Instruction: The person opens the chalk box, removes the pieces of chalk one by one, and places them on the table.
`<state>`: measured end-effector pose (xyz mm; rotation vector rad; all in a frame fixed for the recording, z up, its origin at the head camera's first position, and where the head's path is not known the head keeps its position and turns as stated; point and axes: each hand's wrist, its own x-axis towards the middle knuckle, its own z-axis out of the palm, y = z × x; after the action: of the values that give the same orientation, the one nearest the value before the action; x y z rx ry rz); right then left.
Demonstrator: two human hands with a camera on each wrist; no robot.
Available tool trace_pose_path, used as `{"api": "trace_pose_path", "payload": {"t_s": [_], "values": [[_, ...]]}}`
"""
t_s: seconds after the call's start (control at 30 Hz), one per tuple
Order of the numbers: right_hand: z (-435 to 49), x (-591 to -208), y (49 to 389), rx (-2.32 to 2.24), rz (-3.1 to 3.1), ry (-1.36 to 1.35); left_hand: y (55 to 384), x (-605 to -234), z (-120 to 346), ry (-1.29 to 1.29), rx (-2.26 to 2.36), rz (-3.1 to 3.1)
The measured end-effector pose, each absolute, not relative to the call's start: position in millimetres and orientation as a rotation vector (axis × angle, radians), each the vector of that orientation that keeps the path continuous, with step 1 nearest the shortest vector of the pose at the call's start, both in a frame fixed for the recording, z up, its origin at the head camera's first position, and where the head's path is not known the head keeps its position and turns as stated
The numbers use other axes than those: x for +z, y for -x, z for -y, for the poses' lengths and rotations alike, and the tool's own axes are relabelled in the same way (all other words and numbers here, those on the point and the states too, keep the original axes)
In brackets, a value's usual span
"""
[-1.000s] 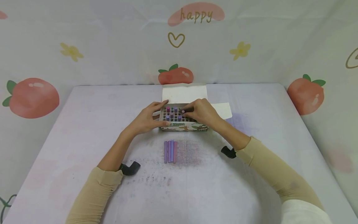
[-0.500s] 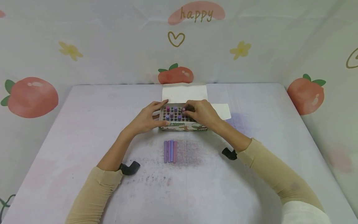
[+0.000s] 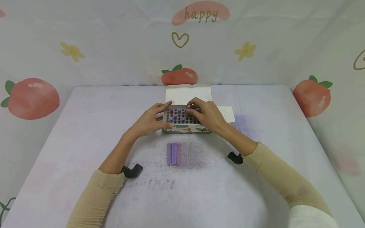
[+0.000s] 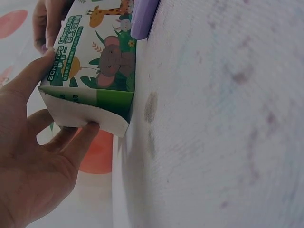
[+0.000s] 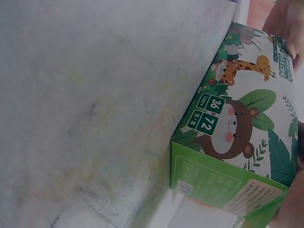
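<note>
A cardboard chalk box [image 3: 189,129] with an animal print stands lid-up at the middle back in the head view; its top shows rows of round holes. Several purple and pink chalk sticks [image 3: 179,111] poke out of the holes. My left hand [image 3: 149,121] holds the box's left end, thumb at the front edge and fingers at the side and back. My right hand [image 3: 210,116] pinches a pinkish-purple chalk stick [image 3: 188,106] over the holes. In the right wrist view the box's printed front [image 5: 237,114] hides most of that hand's fingers.
Several purple and pink chalk sticks [image 3: 172,154] lie side by side on the table [image 3: 199,196] in front of the box. A white lid flap [image 3: 188,95] stands up behind it, and a side flap [image 3: 227,113] sticks out right. Chalk dust marks the cloth.
My right hand has risen slightly and drawn back with the pinched chalk stick, which sits higher above the holes now. The left hand and the box stay put.
</note>
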<state>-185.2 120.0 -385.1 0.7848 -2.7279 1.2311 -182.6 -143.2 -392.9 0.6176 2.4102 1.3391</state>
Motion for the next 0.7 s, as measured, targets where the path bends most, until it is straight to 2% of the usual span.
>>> {"api": "trace_pose_path", "payload": {"t_s": [0.7], "values": [[-123.3,-382.2,180.5,1.614,2.362,-0.744,182.1,-394.3,143.4,-0.629,1.333,-2.408]]}}
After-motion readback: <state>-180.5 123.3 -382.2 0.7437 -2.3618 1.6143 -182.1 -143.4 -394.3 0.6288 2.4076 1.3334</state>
